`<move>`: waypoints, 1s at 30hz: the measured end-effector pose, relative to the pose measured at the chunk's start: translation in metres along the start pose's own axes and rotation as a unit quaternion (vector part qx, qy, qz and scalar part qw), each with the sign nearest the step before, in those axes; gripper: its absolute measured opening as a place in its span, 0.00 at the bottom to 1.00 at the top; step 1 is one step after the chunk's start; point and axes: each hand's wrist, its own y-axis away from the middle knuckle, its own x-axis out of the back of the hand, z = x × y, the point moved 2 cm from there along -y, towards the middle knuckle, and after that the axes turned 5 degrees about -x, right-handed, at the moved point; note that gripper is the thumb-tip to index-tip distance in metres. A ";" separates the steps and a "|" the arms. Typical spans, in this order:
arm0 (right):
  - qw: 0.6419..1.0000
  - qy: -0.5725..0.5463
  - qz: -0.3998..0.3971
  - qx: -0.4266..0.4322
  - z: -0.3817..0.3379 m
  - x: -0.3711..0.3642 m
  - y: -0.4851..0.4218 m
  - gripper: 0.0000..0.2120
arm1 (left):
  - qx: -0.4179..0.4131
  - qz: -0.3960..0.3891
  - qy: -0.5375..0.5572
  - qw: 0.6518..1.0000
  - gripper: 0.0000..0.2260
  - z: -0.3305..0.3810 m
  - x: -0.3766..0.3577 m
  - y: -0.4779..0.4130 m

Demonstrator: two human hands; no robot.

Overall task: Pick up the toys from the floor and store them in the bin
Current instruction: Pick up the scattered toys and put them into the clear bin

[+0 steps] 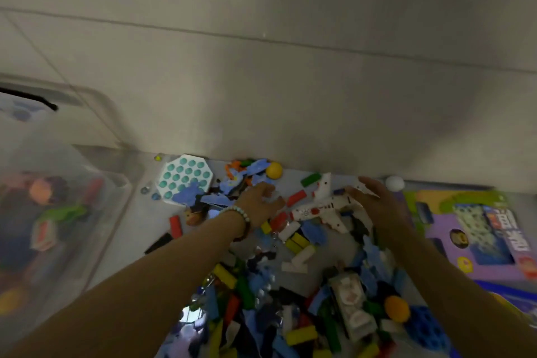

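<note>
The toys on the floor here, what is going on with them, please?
A person reaches with both hands into a pile of toys beside the wall. The left hand lies on small blue pieces; whether it holds anything is too blurred to tell. The right hand, fingers straight, touches the white toy plane that lies between the two hands. The clear bin on the left already holds some toys.

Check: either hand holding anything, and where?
Nothing clearly held: right hand touches the white toy plane at one end; left hand rests on toys, grasp unclear.
</note>
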 end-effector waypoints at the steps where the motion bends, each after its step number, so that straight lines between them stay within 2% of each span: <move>1: 1.000 0.002 0.012 -0.002 0.008 0.005 -0.004 0.24 | -0.005 -0.006 -0.002 1.000 0.25 0.002 -0.009 -0.007; 3: 1.000 0.000 0.027 -0.013 0.023 0.012 -0.013 0.25 | -0.005 -0.009 0.008 1.000 0.23 0.005 -0.024 -0.019; 6: 0.999 -0.004 0.022 -0.031 0.038 0.017 -0.021 0.28 | -0.023 -0.002 0.015 1.000 0.09 0.007 -0.043 -0.034; 7: 0.999 -0.008 0.019 -0.033 0.042 0.019 -0.024 0.29 | -0.028 0.001 0.012 1.000 0.08 0.008 -0.047 -0.039; 11: 0.997 -0.031 -0.026 -0.071 0.052 0.018 -0.034 0.32 | -0.022 -0.002 0.049 0.999 0.19 0.011 -0.060 -0.048; 14: 0.991 -0.079 -0.054 -0.092 0.054 0.010 -0.038 0.33 | -0.035 -0.007 0.031 0.999 0.23 0.013 -0.065 -0.051; 17: 0.995 -0.048 -0.062 -0.064 0.051 0.003 -0.038 0.26 | -0.068 -0.010 -0.019 0.997 0.26 0.013 -0.067 -0.053; 19: 0.996 -0.041 -0.059 -0.053 0.048 0.003 -0.037 0.21 | -0.082 -0.010 -0.017 0.996 0.25 0.015 -0.069 -0.053; 21: 0.996 -0.052 -0.058 -0.047 0.045 0.005 -0.036 0.19 | -0.082 -0.005 0.028 0.996 0.22 0.017 -0.070 -0.052; 28: 0.997 -0.062 -0.048 -0.021 0.033 0.031 -0.024 0.22 | -0.068 -0.052 0.107 0.991 0.19 0.038 -0.079 -0.043; 30: 0.996 -0.064 -0.060 -0.005 0.032 0.042 -0.015 0.14 | -0.075 -0.064 0.097 0.990 0.23 0.046 -0.086 -0.037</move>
